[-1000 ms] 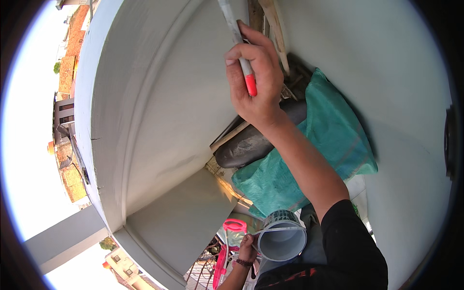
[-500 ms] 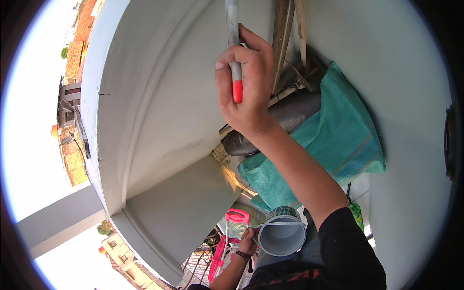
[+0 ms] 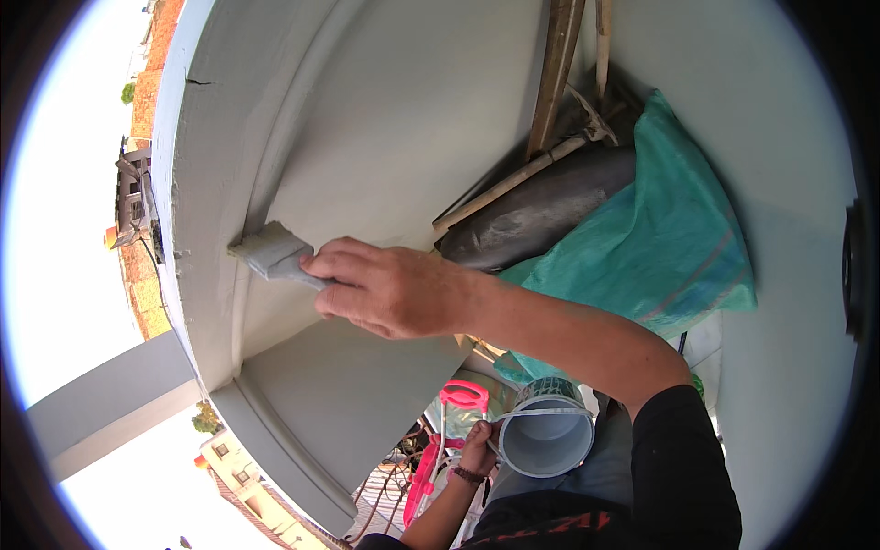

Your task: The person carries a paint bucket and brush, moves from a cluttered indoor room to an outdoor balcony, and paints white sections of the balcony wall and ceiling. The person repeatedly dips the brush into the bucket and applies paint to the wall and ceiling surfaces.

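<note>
My right hand [image 3: 394,289] is closed around the handle of a flat paintbrush [image 3: 275,252] with pale, paint-covered bristles. The brush tip reaches the raised moulding at the edge of a light grey wall [image 3: 394,119], and seems to touch it. Low down, my left hand [image 3: 477,449], with a bracelet at the wrist, is closed at the side of a small bucket [image 3: 550,396]. A wire handle crosses the bucket's mouth, and its inside looks grey. Part of the left hand's grip is hidden.
A green woven sack [image 3: 678,229] and a dark rounded bundle [image 3: 550,206] lie right of the wall, beside wooden planks [image 3: 555,78]. A pink-handled item [image 3: 465,394] stands by my left hand. Beyond the cracked ledge [image 3: 197,147] on the left are brick buildings outdoors.
My right hand has come down and left from high up, turning the brush so its bristles now point left at the moulding. My left hand and the bucket stay nearly in place.
</note>
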The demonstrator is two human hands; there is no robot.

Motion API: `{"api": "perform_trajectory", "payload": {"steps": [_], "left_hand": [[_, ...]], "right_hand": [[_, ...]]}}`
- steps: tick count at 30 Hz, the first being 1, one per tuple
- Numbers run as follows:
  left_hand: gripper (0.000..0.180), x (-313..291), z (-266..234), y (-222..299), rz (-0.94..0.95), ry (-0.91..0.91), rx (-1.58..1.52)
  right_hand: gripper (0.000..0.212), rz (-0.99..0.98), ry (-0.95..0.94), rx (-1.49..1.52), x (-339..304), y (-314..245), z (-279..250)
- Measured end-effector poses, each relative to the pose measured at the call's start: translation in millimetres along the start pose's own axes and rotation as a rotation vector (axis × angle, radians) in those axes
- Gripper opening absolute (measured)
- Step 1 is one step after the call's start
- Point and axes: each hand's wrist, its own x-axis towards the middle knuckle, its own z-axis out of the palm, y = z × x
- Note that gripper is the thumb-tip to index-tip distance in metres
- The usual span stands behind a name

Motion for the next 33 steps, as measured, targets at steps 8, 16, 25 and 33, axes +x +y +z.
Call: {"api": "perform_trajectory", "payload": {"steps": [8,16,25,33], "left_hand": [[0.032,-6,-45,-14,0.014,0.046,0.034],[0.028,-20,-81,-29,0.023,0.001,-0.074],[0.035,-15,-101,-24,-0.001,0.023,-0.025],[0.042,-16,-102,-33,0.006,0.056,-0.045]], "right_hand": [[0.017,-0.008,0.254,-0.428,12,19,-115],[0.024,-0.010,0.712,-0.517,29,39,-32],[0.019,-0.096,-0.048,-0.107,-57,5,60],[0.012,-0.038,0.571,-0.572,5,68,-120]]}}
